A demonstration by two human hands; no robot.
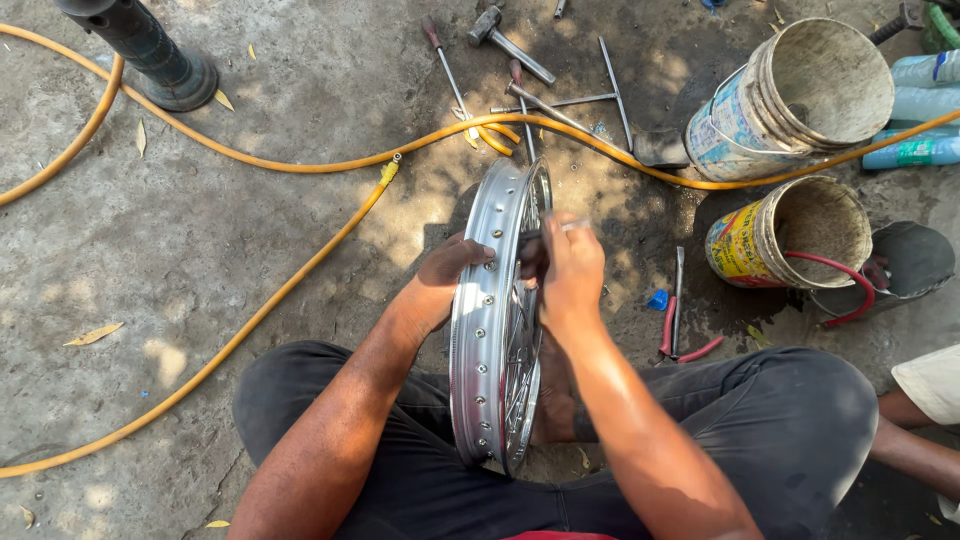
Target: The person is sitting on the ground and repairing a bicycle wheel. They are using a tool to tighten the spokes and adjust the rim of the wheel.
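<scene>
A person sits on the concrete ground with a chrome spoked wheel rim (492, 320) standing upright between their knees. The left hand (448, 270) steadies it, fingers closed over the rim's outer edge. The right hand (568, 268) has its fingers clamped on a small tool, hard to make out, at the spokes (518, 345) near the top. Spokes already sit in the rim. How many have been tightened cannot be told. A hammer (505, 40) and buckets (800, 95) lie beyond.

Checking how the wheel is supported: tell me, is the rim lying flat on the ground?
No, the silver spoked rim stands upright on its edge between the person's legs, with the left hand on it.
</scene>
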